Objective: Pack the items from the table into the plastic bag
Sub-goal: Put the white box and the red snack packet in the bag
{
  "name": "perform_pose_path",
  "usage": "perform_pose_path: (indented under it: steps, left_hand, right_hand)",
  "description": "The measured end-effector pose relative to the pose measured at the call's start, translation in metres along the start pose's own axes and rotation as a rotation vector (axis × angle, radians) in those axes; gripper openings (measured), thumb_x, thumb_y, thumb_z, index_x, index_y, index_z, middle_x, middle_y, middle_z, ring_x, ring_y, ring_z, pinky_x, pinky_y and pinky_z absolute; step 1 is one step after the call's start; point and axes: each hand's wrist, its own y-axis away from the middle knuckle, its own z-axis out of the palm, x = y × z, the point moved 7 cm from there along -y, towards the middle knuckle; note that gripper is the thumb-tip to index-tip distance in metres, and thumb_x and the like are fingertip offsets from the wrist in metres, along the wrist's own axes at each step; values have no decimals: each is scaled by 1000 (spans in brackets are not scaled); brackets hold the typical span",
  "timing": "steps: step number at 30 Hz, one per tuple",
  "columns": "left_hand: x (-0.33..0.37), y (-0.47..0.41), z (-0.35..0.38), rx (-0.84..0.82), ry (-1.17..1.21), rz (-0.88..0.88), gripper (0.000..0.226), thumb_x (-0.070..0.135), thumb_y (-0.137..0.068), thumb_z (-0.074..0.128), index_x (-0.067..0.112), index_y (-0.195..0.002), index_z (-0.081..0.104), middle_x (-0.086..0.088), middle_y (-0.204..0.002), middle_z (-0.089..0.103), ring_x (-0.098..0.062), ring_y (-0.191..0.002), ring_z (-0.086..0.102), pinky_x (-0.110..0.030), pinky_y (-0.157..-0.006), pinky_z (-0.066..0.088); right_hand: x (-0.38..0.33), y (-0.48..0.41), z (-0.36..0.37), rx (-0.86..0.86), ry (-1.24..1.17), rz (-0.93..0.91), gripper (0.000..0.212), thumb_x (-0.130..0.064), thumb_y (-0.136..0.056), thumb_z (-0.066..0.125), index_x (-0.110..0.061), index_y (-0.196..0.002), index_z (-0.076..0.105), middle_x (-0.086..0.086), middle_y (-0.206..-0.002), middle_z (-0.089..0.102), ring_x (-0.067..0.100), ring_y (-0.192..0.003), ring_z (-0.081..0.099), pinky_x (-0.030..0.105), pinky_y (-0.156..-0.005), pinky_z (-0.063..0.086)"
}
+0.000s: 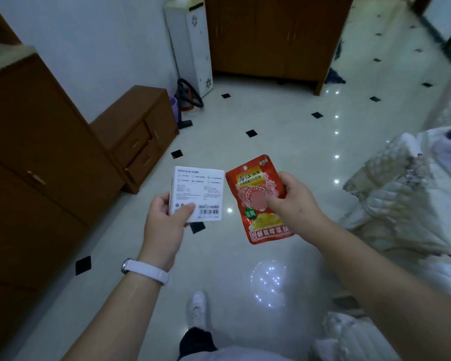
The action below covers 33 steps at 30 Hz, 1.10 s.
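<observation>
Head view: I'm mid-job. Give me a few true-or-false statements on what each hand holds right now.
1. The left hand holds a white box with a barcode on it. True.
2. The right hand holds a blue bottle. False: it holds a red packet.
3. The white box lies flat on the floor. False: it is held up above the tiled floor, beside the red packet, one item per hand.
4. A white wristband sits on the left wrist. True.
</observation>
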Motion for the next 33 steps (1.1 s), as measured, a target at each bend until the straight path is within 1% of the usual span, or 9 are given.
perform_pose_path:
  steps: [3, 7, 11, 14, 17, 21, 24, 28, 33]
  left_hand:
    - [-3, -66, 6, -69, 26, -32, 28, 3, -87, 65, 19, -107, 55, -1, -106, 72, -16, -93, 71, -30, -73, 54]
    - [8, -152, 11, -169, 28, -51, 27, 4, -86, 66, 13, -110, 55, -5, -108, 71, -22, -97, 70, -34, -76, 55]
    - [26, -222, 29, -277, 7, -55, 26, 5, -86, 66, 15, -107, 54, -4, -108, 70, -21, -98, 69, -41, -86, 56]
    - [39, -259, 56, -349, 0, -53, 24, 4, -87, 64, 17, -104, 53, -3, -108, 70, -21, -98, 69, -39, -85, 56]
    - [47, -282, 94, -446, 1, -56, 23, 3, -88, 63, 16, -104, 53, -3, -108, 70, -18, -97, 68, -35, -82, 56]
    - [44, -307, 155, -559, -27, -64, 23, 3, -88, 63, 17, -103, 52, -1, -107, 69, -16, -94, 68, -31, -76, 54]
    - [41, -324, 206, -633, -66, -70, 23, 5, -87, 64, 17, -104, 53, -1, -106, 70, -16, -94, 69, -30, -74, 53]
    - [49, -346, 280, -692, -114, -33, 24, 5, -87, 65, 16, -104, 54, 1, -104, 71, -12, -88, 70, -27, -70, 52]
    - [76, -373, 380, -765, -163, 13, 23, 4, -87, 65, 16, -103, 54, 3, -102, 71, -10, -87, 71, -22, -65, 53]
  right_hand:
    - [-12, -42, 9, 77, 15, 32, 24, -17, -90, 66, -32, -106, 57, -12, -91, 69, 9, -81, 69, 24, -63, 54]
    - [-40, -98, 26, 179, 23, 68, 24, -18, -89, 67, -35, -101, 56, -12, -91, 70, 7, -75, 69, 19, -57, 51]
    - [-61, -139, 30, 264, 58, 105, 23, -23, -90, 67, -34, -106, 55, -11, -94, 70, 9, -78, 70, 22, -59, 54]
    - [-65, -159, 19, 333, 99, 140, 24, -21, -92, 66, -29, -112, 55, -10, -97, 69, 9, -83, 69, 22, -62, 53]
    - [-62, -171, -2, 421, 87, 179, 27, -18, -92, 65, -26, -115, 55, -9, -100, 69, 10, -86, 68, 26, -67, 54]
    - [-43, -187, -38, 545, 36, 228, 27, -15, -90, 66, -25, -113, 56, -7, -97, 70, 10, -84, 69, 29, -70, 56]
    - [-21, -206, -65, 614, 28, 242, 25, -15, -88, 66, -24, -111, 59, -6, -93, 71, 6, -78, 69, 27, -68, 56]
    - [11, -243, -104, 671, -44, 275, 30, -17, -88, 67, -25, -116, 59, -6, -97, 71, 9, -83, 69, 34, -75, 58]
    - [32, -297, -167, 710, -141, 320, 29, -19, -89, 66, -27, -116, 56, -7, -99, 69, 11, -83, 69, 37, -76, 58]
